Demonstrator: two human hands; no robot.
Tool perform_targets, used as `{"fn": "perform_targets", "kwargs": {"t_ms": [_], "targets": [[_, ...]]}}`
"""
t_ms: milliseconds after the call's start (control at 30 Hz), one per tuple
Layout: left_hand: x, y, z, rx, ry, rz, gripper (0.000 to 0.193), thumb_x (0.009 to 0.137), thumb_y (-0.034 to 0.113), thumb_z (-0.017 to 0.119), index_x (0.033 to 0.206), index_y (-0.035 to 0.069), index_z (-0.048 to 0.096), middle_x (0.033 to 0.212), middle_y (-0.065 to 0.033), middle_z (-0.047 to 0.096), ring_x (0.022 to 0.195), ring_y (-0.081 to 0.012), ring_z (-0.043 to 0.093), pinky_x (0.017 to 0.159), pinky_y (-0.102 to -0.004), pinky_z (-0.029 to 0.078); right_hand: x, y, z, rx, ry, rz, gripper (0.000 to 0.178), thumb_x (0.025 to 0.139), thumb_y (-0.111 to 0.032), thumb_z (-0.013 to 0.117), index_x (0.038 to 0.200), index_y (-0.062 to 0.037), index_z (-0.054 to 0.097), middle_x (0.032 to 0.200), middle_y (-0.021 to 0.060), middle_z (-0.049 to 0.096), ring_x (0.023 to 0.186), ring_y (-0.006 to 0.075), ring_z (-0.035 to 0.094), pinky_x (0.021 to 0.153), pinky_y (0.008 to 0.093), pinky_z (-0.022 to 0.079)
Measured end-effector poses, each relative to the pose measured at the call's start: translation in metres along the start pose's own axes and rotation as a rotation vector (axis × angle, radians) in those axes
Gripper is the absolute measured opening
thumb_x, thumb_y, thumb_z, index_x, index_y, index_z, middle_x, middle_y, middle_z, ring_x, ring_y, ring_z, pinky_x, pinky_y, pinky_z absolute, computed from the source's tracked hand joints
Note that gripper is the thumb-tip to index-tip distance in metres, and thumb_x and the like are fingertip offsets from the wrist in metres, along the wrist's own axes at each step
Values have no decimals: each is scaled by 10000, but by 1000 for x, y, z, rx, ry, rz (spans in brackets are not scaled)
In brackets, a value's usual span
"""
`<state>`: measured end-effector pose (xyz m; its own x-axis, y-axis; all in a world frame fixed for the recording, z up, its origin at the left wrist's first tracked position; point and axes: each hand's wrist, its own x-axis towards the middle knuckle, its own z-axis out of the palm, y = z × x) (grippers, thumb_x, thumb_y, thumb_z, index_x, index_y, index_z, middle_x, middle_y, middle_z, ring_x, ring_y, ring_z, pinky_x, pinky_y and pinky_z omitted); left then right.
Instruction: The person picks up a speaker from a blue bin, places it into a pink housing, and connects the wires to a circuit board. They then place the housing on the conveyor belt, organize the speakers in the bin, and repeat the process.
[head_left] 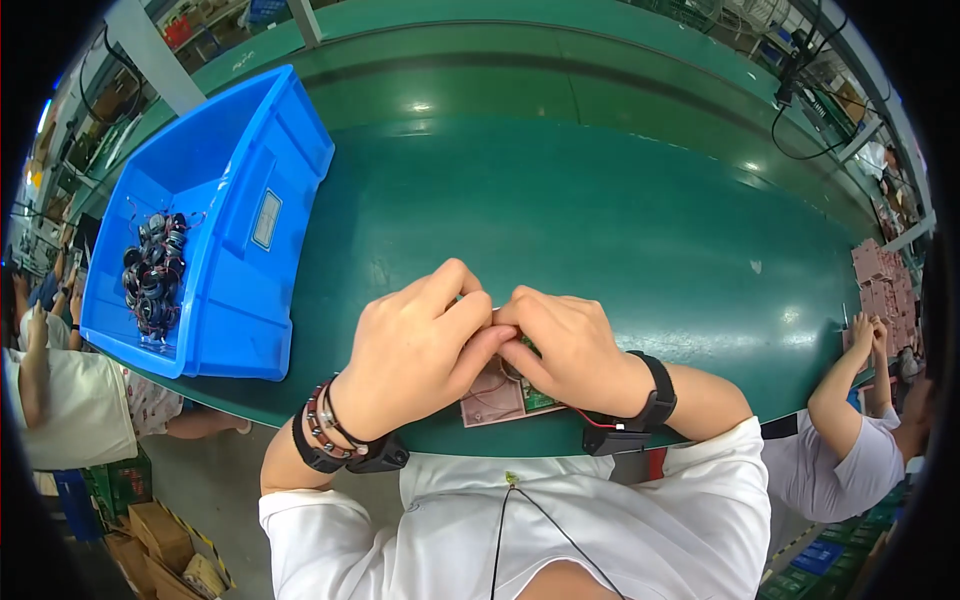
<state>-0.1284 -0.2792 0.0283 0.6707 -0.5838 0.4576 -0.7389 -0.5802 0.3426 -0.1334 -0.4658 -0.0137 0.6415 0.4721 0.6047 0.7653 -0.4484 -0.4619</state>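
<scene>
My left hand (420, 345) and my right hand (565, 345) meet over the near edge of the green belt (600, 220). Between them lies a small circuit board (497, 398), pinkish on the left and green on the right, with thin red wires. The fingers of both hands are curled and pinch at something small on the board's top; what they pinch is hidden under the fingers. My left wrist wears bead bracelets and a black band, my right wrist a black strap.
A blue plastic bin (215, 230) with several small dark coiled parts (152, 272) stands at the left on the belt. A person (850, 440) works at the right beside stacked pinkish boards (885, 290). Another person (70, 400) sits at the left. Cardboard boxes (165, 550) lie on the floor.
</scene>
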Motion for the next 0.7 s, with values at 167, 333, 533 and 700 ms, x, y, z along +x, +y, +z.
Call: {"fn": "perform_targets", "kwargs": {"t_ms": [167,333,533,700], "targets": [[8,1,18,-14,50,66,205,815,152,693,806,25,533,877,-98,573,703,-256,601,573,-311,482,1,-1,-20,205,-111,255,161,828,-49,654,960,-29,563,774,102,600,602,230,596,541,322,465],[8,0,35,-388,185,20,250,832,110,698,941,3,501,935,-136,601,741,-275,615,649,-310,508,2,9,-26,320,3,214,167,861,-34,631,1014,-35,564,837,98,656,676,231,648,592,310,492],[6,-5,30,-484,43,-158,214,829,11,687,974,1,529,886,-123,615,727,-258,627,687,-326,528,1,13,-26,244,63,208,233,857,-54,654,1074,-44,570,885,92,689,720,224,669,639,299,516],[4,-11,30,-324,69,-95,166,800,-2,695,904,4,566,803,-98,601,684,-259,610,646,-340,506,4,14,-25,169,30,204,255,842,-87,688,1066,-43,573,848,91,675,683,227,657,623,314,508]]}}
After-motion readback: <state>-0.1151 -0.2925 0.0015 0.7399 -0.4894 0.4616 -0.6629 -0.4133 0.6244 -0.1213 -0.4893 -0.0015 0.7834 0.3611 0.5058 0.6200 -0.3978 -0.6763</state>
